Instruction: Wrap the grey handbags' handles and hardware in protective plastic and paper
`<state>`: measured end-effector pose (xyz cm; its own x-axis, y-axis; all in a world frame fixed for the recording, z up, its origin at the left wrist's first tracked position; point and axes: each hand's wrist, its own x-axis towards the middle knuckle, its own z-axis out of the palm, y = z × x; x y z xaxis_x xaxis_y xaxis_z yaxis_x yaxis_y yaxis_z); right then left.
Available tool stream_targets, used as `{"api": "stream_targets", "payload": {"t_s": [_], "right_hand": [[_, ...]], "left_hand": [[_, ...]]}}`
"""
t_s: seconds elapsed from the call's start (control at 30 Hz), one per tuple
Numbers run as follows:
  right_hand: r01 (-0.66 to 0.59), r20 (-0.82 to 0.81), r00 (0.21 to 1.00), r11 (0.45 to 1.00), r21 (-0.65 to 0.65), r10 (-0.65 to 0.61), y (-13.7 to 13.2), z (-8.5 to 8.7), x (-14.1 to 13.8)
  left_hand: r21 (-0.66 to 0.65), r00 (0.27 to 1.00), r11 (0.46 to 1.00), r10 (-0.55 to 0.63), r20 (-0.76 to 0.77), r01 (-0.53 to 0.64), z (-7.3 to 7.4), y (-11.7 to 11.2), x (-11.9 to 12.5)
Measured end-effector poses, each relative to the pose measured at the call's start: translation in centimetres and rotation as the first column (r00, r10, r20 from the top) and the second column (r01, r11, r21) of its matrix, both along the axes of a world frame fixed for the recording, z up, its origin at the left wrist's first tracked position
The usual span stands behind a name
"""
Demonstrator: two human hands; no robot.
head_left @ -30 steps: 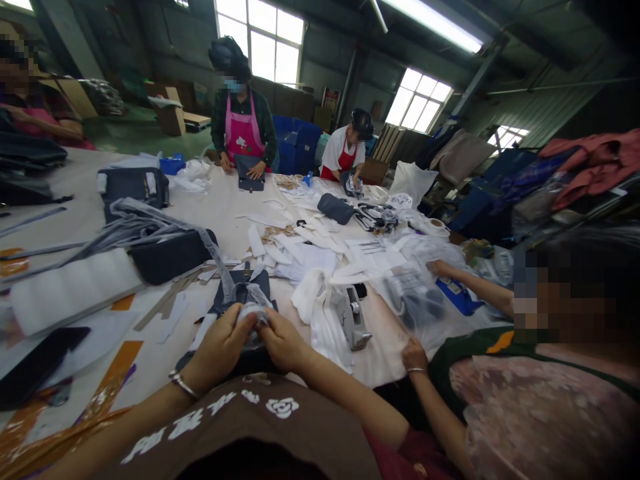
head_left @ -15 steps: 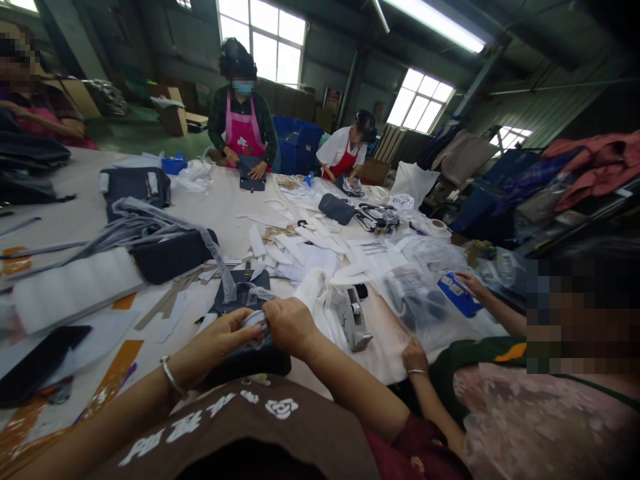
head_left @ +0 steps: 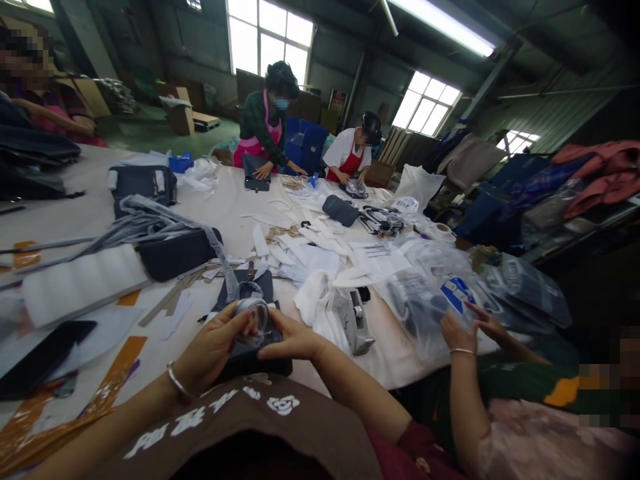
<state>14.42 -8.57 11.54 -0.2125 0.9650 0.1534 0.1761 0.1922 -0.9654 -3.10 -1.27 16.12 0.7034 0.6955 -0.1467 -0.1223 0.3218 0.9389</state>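
My left hand [head_left: 213, 347] and my right hand [head_left: 293, 337] both pinch a small wad of clear plastic wrap [head_left: 254, 313] over a dark navy bag [head_left: 250, 353] at the near table edge. A strip of the clear plastic [head_left: 220, 257] runs up and away from the wad toward the left. My left wrist wears a silver bangle [head_left: 177, 381]. Both hands have their fingers curled round the wad.
A white tape dispenser [head_left: 354, 322] lies right of my hands. A neighbour's hands [head_left: 463, 327] handle clear plastic bags [head_left: 425, 300] at the right. A white foam roll [head_left: 83, 280], a black phone [head_left: 43, 357], dark bags and white paper pieces cover the table [head_left: 225, 207]. Two people work at the far side.
My right hand has dropped from above the wad to its right side. The neighbour's hands moved closer together onto the plastic bags. The view shifted slightly right.
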Motion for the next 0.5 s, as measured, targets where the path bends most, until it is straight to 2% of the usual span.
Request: {"api": "stream_targets", "payload": {"t_s": [0.1, 0.17, 0.33, 0.43, 0.5], "right_hand": [[0.116, -0.019, 0.993, 0.993, -0.017, -0.116, -0.2, -0.6, -0.9], [0.169, -0.096, 0.98, 0.985, -0.037, -0.172, -0.2, -1.0, -1.4], [0.074, -0.339, 0.934, 0.988, -0.134, -0.116, 0.1, -1.6, -1.3], [0.012, -0.41, 0.909, 0.986, -0.164, -0.079, 0.3, -1.6, -1.2], [0.024, -0.415, 0.905, 0.983, -0.183, -0.099, 0.6, -1.8, -1.3]], "left_hand": [[-0.082, 0.998, 0.995, 0.054, 0.033, -0.051, 0.4, -0.2, 0.1], [-0.109, 0.997, 0.993, 0.056, 0.045, -0.051, 0.6, -0.3, 0.2], [-0.125, 0.997, 0.99, -0.06, 0.053, 0.066, 0.2, -0.3, -0.3], [-0.099, 0.992, 0.988, -0.11, 0.061, 0.116, -0.5, -0.4, -0.5], [-0.05, 0.992, 0.994, -0.092, 0.088, 0.097, -0.8, -0.5, -0.4]]}}
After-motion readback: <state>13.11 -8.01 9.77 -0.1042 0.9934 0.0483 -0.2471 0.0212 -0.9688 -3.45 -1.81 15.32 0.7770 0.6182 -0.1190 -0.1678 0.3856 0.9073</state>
